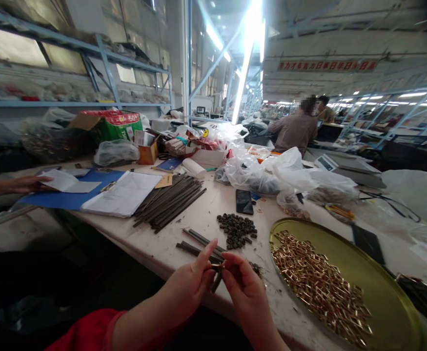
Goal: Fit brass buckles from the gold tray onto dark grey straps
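My left hand (194,280) and my right hand (244,287) meet over the near edge of the table (206,214). Their fingertips pinch a small gold metal clip (218,266) together with a thin dark strip (216,282) that hangs down between them. Both hands are closed on these parts. Just beyond them lie a few loose dark strips (198,241) and a small heap of dark little pieces (237,230). To the right stands a round gold tray (381,292) with several gold clips (319,285) heaped in it.
A bundle of dark strips (169,200), a black phone (244,201), papers on a blue folder (74,197) and plastic bags (282,175) cover the table. Another person's hand (23,184) rests on a paper at the left. People sit at the far end (295,129).
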`<state>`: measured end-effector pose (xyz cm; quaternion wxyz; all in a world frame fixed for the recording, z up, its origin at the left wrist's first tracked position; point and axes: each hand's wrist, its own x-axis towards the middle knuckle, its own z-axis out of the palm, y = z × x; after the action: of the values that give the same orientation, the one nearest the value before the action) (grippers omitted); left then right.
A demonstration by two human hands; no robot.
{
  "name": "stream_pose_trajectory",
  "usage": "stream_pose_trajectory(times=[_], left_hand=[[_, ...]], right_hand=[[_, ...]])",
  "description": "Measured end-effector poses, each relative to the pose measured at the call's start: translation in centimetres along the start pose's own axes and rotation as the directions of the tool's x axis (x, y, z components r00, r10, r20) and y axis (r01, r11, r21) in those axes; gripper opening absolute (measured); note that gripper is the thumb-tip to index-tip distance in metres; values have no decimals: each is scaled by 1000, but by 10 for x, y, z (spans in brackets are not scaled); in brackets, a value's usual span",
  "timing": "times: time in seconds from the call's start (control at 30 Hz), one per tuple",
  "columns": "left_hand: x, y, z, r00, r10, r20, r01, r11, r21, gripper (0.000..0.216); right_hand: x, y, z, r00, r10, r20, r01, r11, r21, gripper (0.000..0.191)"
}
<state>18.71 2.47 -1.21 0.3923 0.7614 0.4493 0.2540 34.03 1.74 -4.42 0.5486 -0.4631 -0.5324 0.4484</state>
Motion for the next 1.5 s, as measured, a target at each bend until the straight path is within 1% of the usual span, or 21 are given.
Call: stream_pose_trajectory(times=[0.07, 0.13, 0.23, 0.33, 0.4, 0.47, 0.57, 0.63, 0.67, 0.7, 0.77, 0.83, 0.87, 0.9, 0.93, 0.97, 1.0, 1.1, 1.23, 1.37, 1.5], left_hand=[[3, -4, 1, 1000, -7, 24, 7, 1000, 8, 56], [6, -7, 0, 999, -11, 49, 11, 1000, 8, 56], [13, -8, -3, 995, 32, 96, -29, 999, -34, 49], [22, -8, -6, 984, 104, 146, -86, 988, -129, 32], [27, -11, -6, 983, 100, 157, -71, 981, -180, 27], [31, -15, -5, 986, 43, 163, -10, 979, -202, 24], [34, -23, -2, 972, -86, 217, 142, 957, -254, 15], [35, -28, 0, 946, -161, 280, 256, 902, -348, 12], [36, -31, 2, 936, -181, 302, 298, 865, -403, 16], [37, -33, 3, 930, -192, 313, 324, 830, -454, 22], [39, -37, 4, 929, -206, 307, 346, 776, -527, 32], [43, -39, 3, 929, -229, 290, 359, 746, -561, 38], [45, -40, 2, 926, -247, 285, 371, 736, -566, 40], [47, -40, 1, 923, -265, 277, 380, 730, -568, 42], [48, -42, 0, 922, -281, 266, 386, 727, -567, 43], [50, -43, 0, 921, -293, 257, 389, 729, -564, 44], [50, -44, 0, 920, -302, 250, 392, 731, -559, 44], [51, -49, 4, 919, -316, 236, 394, 736, -551, 44], [50, -52, 7, 925, -305, 228, 381, 741, -553, 43], [48, -48, 3, 928, -322, 188, 372, 766, -525, 44], [44, -38, -1, 939, -313, 142, 339, 782, -523, 41]], right_hand=[[2, 5, 0, 1000, 9, -22, -10, 999, -52, 24], [6, 9, -1, 998, 62, -27, -63, 998, -28, 26], [12, 17, 0, 978, 210, 8, -209, 969, 134, 30], [16, 24, 0, 933, 356, 55, -354, 876, 329, 34], [18, 30, 1, 906, 415, 81, -411, 819, 401, 36], [19, 35, 3, 888, 450, 91, -441, 781, 442, 35], [18, 40, 9, 863, 487, 130, -479, 712, 513, 34], [17, 41, 12, 846, 501, 183, -511, 663, 548, 35], [17, 40, 12, 838, 501, 216, -531, 656, 537, 36], [19, 38, 10, 837, 491, 242, -541, 678, 498, 36], [27, 35, -2, 868, 430, 249, -493, 808, 322, 35], [43, 34, -26, 925, 320, 204, -333, 942, 35, 30], [54, 35, -41, 950, 260, 172, -240, 962, -126, 29], [65, 38, -57, 965, 223, 141, -177, 943, -281, 28], [77, 41, -73, 974, 199, 106, -136, 893, -430, 28], [89, 46, -88, 984, 164, 66, -95, 806, -585, 28], [100, 50, -100, 993, 120, 18, -70, 684, -726, 26], [125, 65, -120, 996, 86, -10, -55, 546, -836, 22], [137, 79, -113, 993, 113, 30, -31, 500, -866, 13], [136, 81, -106, 993, 117, 16, -48, 525, -850, 11], [128, 65, -100, 996, 87, -2, -57, 637, -769, 6]])
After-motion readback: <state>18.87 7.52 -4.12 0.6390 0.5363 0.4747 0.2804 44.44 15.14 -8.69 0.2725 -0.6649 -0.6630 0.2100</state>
